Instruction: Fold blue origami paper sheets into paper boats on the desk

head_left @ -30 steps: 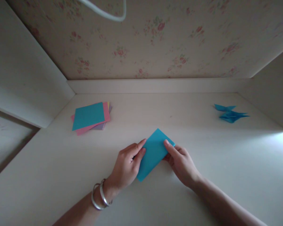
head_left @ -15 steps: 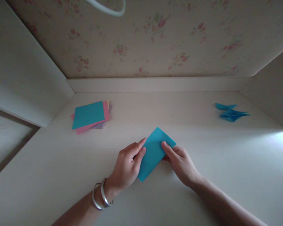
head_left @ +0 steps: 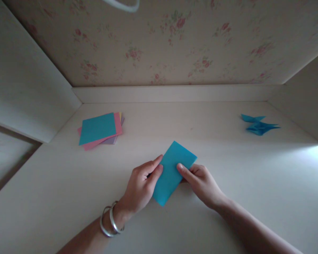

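Observation:
A turquoise sheet of folding paper (head_left: 172,169), rectangular in outline, is held aslant between my hands in the middle of the head view. My left hand (head_left: 143,181) pinches its left edge, thumb on top and the index finger along the side. On the right edge, my right hand (head_left: 201,181) grips it with the thumb pressed flat on the upper face; the other fingers are partly hidden beneath. Two silver bangles (head_left: 111,220) circle my left wrist.
A stack of coloured paper (head_left: 98,128), turquoise on top of pink, purple and yellow, lies at the back left. Folded blue paper pieces (head_left: 261,127) rest at the back right. A floral-papered wall (head_left: 148,46) rises behind the white tabletop (head_left: 55,197).
My right thumb has slid left and slightly down across the paper. The sheet has turned a little, and its lower corner has shifted slightly right. The camera view has moved slightly.

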The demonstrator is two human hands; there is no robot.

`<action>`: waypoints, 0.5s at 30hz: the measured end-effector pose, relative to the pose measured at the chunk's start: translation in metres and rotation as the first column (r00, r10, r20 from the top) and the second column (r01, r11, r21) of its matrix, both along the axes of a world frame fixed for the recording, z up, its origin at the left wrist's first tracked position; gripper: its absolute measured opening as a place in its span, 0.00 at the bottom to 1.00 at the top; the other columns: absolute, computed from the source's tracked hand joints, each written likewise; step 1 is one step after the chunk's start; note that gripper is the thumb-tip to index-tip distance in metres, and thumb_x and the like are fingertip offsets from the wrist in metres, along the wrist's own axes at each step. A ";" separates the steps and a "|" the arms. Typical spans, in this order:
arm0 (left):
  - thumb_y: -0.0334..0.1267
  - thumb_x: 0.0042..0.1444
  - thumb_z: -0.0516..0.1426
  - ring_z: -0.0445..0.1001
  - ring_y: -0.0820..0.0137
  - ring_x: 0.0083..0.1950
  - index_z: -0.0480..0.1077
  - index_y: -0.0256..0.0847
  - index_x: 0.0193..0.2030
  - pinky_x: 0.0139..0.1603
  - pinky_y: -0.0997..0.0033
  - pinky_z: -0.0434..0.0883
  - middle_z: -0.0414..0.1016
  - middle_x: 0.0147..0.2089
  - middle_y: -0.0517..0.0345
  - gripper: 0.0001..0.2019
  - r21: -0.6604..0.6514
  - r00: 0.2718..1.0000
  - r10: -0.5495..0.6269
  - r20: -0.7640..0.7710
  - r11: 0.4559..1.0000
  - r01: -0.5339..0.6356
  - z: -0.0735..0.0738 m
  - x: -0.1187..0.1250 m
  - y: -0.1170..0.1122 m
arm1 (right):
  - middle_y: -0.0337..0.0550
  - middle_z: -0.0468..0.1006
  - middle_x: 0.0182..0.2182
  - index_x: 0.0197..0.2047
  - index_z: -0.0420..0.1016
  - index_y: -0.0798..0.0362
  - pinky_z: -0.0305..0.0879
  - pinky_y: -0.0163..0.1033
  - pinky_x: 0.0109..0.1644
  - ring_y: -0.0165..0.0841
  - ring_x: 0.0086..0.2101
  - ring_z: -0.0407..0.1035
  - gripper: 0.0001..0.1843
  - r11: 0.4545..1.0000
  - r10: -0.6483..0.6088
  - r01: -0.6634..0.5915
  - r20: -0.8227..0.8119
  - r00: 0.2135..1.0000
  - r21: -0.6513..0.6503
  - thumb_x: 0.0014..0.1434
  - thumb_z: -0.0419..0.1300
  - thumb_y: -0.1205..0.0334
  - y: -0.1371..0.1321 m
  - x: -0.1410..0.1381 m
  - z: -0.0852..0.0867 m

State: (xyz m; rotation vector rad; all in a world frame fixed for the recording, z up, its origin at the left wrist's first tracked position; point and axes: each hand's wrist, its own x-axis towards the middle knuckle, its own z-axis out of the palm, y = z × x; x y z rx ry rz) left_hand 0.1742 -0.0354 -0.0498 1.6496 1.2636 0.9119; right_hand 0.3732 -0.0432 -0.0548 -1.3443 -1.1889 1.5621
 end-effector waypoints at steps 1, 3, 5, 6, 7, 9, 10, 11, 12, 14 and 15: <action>0.44 0.67 0.56 0.75 0.61 0.62 0.73 0.44 0.61 0.61 0.63 0.73 0.75 0.62 0.54 0.18 -0.051 1.000 -0.004 0.024 0.999 0.005 0.001 -0.001 0.001 | 0.43 0.78 0.26 0.26 0.75 0.56 0.68 0.38 0.35 0.33 0.28 0.69 0.30 1.000 -0.007 0.008 -0.007 1.000 0.007 0.58 0.61 0.34 0.000 0.001 0.000; 0.45 0.66 0.57 0.74 0.60 0.63 0.73 0.45 0.61 0.64 0.62 0.72 0.74 0.62 0.57 0.18 -0.137 0.997 -0.020 0.073 0.990 0.030 0.003 -0.004 0.003 | 0.43 0.78 0.27 0.28 0.75 0.55 0.68 0.38 0.35 0.33 0.28 0.69 0.28 1.000 -0.024 0.024 -0.025 0.999 0.011 0.58 0.62 0.36 0.001 0.002 0.001; 0.45 0.65 0.58 0.74 0.60 0.63 0.74 0.47 0.60 0.64 0.60 0.72 0.74 0.62 0.58 0.18 -0.187 0.992 -0.054 0.111 0.980 0.074 0.005 -0.008 0.005 | 0.42 0.78 0.26 0.27 0.75 0.55 0.66 0.37 0.33 0.33 0.27 0.68 0.27 0.999 -0.046 0.046 -0.023 0.999 0.013 0.58 0.63 0.37 0.002 0.003 0.001; 0.45 0.65 0.59 0.75 0.59 0.62 0.74 0.47 0.59 0.63 0.59 0.73 0.75 0.61 0.58 0.18 -0.205 0.990 -0.074 0.119 0.974 0.097 0.005 -0.009 0.006 | 0.42 0.77 0.25 0.27 0.74 0.55 0.65 0.37 0.32 0.32 0.27 0.67 0.27 0.998 -0.055 0.056 -0.018 0.998 0.015 0.57 0.63 0.37 0.002 0.003 0.002; 0.44 0.64 0.59 0.76 0.59 0.61 0.74 0.47 0.59 0.62 0.58 0.74 0.75 0.61 0.58 0.18 -0.216 0.988 -0.091 0.123 0.969 0.116 0.006 -0.010 0.006 | 0.42 0.77 0.25 0.26 0.74 0.55 0.65 0.36 0.31 0.32 0.26 0.67 0.27 0.998 -0.062 0.063 -0.014 0.998 0.014 0.57 0.64 0.37 0.003 0.004 0.002; 0.44 0.64 0.59 0.78 0.58 0.59 0.75 0.46 0.58 0.60 0.58 0.75 0.76 0.59 0.57 0.17 -0.216 0.987 -0.111 0.121 0.967 0.135 0.006 -0.011 0.007 | 0.42 0.77 0.24 0.26 0.74 0.55 0.65 0.36 0.31 0.31 0.25 0.67 0.27 0.997 -0.074 0.074 -0.025 0.997 0.003 0.56 0.64 0.37 0.003 0.004 0.003; 0.43 0.64 0.60 0.78 0.58 0.58 0.75 0.45 0.58 0.59 0.59 0.76 0.77 0.59 0.57 0.17 -0.202 0.987 -0.111 0.116 0.970 0.133 0.005 -0.011 0.007 | 0.42 0.77 0.24 0.27 0.75 0.55 0.66 0.36 0.31 0.32 0.25 0.68 0.27 0.997 -0.077 0.077 -0.042 0.996 -0.011 0.56 0.65 0.36 0.003 0.003 0.004; 0.43 0.64 0.60 0.79 0.59 0.57 0.76 0.45 0.57 0.59 0.59 0.76 0.77 0.58 0.57 0.17 -0.179 0.989 -0.104 0.109 0.976 0.122 0.005 -0.011 0.007 | 0.43 0.78 0.25 0.28 0.76 0.55 0.67 0.37 0.31 0.32 0.26 0.70 0.27 0.997 -0.072 0.070 -0.064 0.995 -0.028 0.56 0.65 0.36 0.003 0.003 0.004; 0.43 0.64 0.60 0.79 0.59 0.57 0.76 0.45 0.57 0.59 0.60 0.76 0.78 0.58 0.56 0.16 -0.149 0.991 -0.090 0.102 0.983 0.105 0.005 -0.011 0.007 | 0.43 0.79 0.26 0.29 0.77 0.56 0.69 0.37 0.32 0.33 0.27 0.71 0.27 0.997 -0.057 0.053 -0.089 0.994 -0.049 0.56 0.65 0.36 0.003 0.002 0.005; 0.42 0.64 0.60 0.79 0.60 0.57 0.77 0.45 0.56 0.59 0.61 0.76 0.78 0.57 0.56 0.16 -0.097 0.996 -0.051 0.079 0.994 0.059 0.004 -0.010 0.007 | 0.45 0.81 0.28 0.32 0.79 0.56 0.72 0.40 0.36 0.35 0.29 0.74 0.28 0.996 0.000 -0.013 -0.138 0.990 -0.093 0.56 0.64 0.35 0.002 0.001 0.006; 0.42 0.64 0.59 0.79 0.61 0.57 0.77 0.45 0.56 0.59 0.61 0.76 0.78 0.57 0.56 0.15 -0.076 0.997 -0.032 0.067 0.996 0.037 0.004 -0.009 0.007 | 0.46 0.82 0.29 0.34 0.80 0.56 0.73 0.41 0.38 0.36 0.30 0.75 0.28 0.993 0.029 -0.046 -0.152 0.988 -0.107 0.56 0.64 0.35 0.001 0.001 0.006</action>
